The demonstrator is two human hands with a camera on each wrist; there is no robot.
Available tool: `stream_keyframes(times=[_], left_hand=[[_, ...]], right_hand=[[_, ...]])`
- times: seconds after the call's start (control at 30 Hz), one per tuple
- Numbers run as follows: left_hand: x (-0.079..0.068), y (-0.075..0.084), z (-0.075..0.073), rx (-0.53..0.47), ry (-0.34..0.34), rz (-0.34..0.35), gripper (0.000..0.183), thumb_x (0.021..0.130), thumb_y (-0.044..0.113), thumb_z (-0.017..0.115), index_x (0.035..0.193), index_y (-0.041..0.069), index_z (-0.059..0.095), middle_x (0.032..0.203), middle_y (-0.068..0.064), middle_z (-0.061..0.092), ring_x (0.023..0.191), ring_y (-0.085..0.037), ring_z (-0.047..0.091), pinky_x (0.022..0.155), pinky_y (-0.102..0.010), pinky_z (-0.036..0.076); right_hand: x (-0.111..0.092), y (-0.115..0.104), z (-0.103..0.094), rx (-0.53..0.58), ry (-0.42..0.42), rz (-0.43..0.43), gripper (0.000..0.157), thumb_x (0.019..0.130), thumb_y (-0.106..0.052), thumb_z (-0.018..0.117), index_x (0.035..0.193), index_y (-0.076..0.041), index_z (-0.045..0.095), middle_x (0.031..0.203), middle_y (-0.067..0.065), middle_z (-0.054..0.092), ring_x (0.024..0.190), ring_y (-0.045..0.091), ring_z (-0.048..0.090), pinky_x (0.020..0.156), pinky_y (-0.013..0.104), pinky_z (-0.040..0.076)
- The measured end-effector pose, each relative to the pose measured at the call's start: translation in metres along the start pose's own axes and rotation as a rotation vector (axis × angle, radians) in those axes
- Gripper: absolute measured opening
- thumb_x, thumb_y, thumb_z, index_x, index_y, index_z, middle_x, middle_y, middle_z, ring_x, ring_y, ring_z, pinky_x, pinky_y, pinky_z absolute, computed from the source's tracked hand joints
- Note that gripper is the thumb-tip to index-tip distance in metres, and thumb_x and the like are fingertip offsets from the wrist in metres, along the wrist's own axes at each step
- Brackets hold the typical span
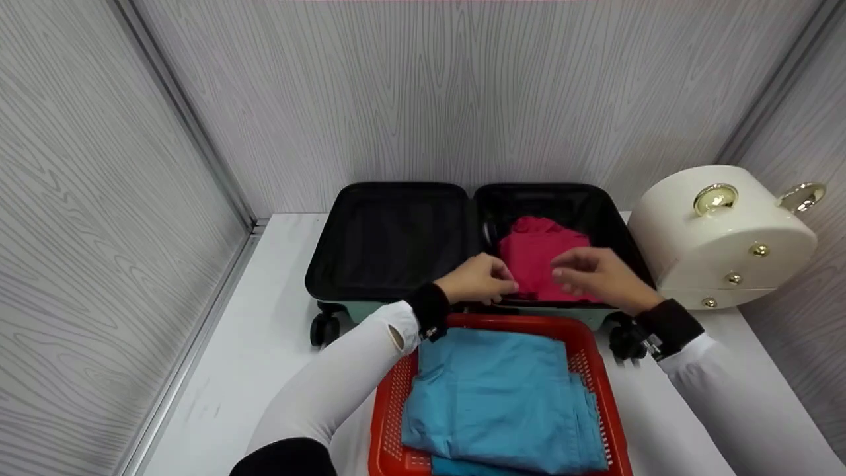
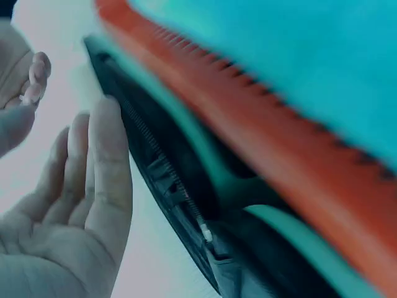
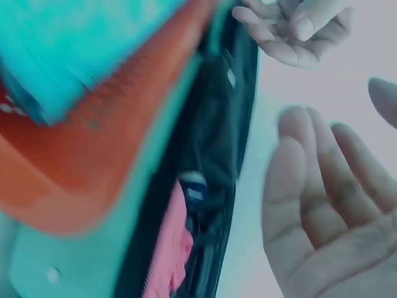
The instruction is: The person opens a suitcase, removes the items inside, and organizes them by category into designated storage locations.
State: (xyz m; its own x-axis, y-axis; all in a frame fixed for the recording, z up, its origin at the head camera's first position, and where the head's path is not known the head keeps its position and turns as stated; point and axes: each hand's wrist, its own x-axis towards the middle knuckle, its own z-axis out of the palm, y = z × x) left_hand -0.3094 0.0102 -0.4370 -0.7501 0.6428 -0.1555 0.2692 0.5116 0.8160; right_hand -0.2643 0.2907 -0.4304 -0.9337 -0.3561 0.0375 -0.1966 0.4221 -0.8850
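A suitcase lies spread wide on the table, with a black-lined left half (image 1: 390, 241) and a right half (image 1: 605, 215) that holds folded red clothing (image 1: 538, 248). Above the suitcase's front edge, near the middle, hovers my left hand (image 1: 477, 280). Its fingers look nearly straight in the left wrist view, with nothing in them. My right hand (image 1: 605, 279) is over the front of the red clothing, its fingers relaxed and bare (image 3: 325, 211). In front of the suitcase, a red plastic basket (image 1: 609, 423) holds folded blue clothing (image 1: 496, 396).
To the right of the suitcase stands a cream rounded case (image 1: 714, 231) with gold knobs and handles. Patterned panels (image 1: 423, 92) enclose the white table (image 1: 231, 370) at the back and sides. Black wheels (image 1: 324, 328) stick out at the suitcase's front.
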Motion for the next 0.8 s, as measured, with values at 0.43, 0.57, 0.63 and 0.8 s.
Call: stream_keyframes(times=[0.43,0.57,0.63,0.8], left_hand=[[0.07,0.008,0.002,-0.557,0.286,-0.262,0.051,0.106,0.022,0.069,0.143,-0.011,0.056,0.139,-0.03,0.067,0.121,-0.043,0.073,0.11,-0.054,0.057],[0.082,0.006,0.011,-0.671,0.321,-0.328,0.068,0.106,0.02,0.067,0.159,-0.011,0.039,0.153,-0.038,0.054,0.137,-0.057,0.059,0.117,-0.059,0.051],[0.087,0.005,0.016,-0.691,0.315,-0.36,0.074,0.106,0.021,0.066,0.164,-0.007,0.032,0.16,-0.036,0.047,0.141,-0.06,0.053,0.117,-0.059,0.05],[0.098,0.004,0.03,-0.621,0.279,-0.415,0.071,0.107,0.022,0.064,0.167,0.0,0.033,0.172,-0.02,0.037,0.152,-0.05,0.045,0.118,-0.063,0.049]], right_hand=[[0.029,0.024,-0.051,0.462,0.334,0.443,0.064,0.108,-0.033,0.065,0.153,0.005,0.039,0.121,0.014,0.067,0.1,0.013,0.071,0.085,0.024,0.062],[0.03,0.028,-0.05,0.33,0.219,0.585,0.096,0.108,-0.043,0.056,0.169,0.011,0.004,0.167,0.038,0.033,0.149,0.038,0.051,0.117,0.041,0.053],[0.032,0.035,-0.05,0.277,0.159,0.626,0.101,0.108,-0.046,0.053,0.168,0.011,-0.005,0.174,0.037,0.02,0.161,0.047,0.033,0.127,0.051,0.041],[0.041,0.056,-0.05,0.158,0.045,0.681,0.103,0.108,-0.05,0.049,0.167,0.014,-0.006,0.17,0.045,0.017,0.156,0.06,0.033,0.127,0.063,0.037]])
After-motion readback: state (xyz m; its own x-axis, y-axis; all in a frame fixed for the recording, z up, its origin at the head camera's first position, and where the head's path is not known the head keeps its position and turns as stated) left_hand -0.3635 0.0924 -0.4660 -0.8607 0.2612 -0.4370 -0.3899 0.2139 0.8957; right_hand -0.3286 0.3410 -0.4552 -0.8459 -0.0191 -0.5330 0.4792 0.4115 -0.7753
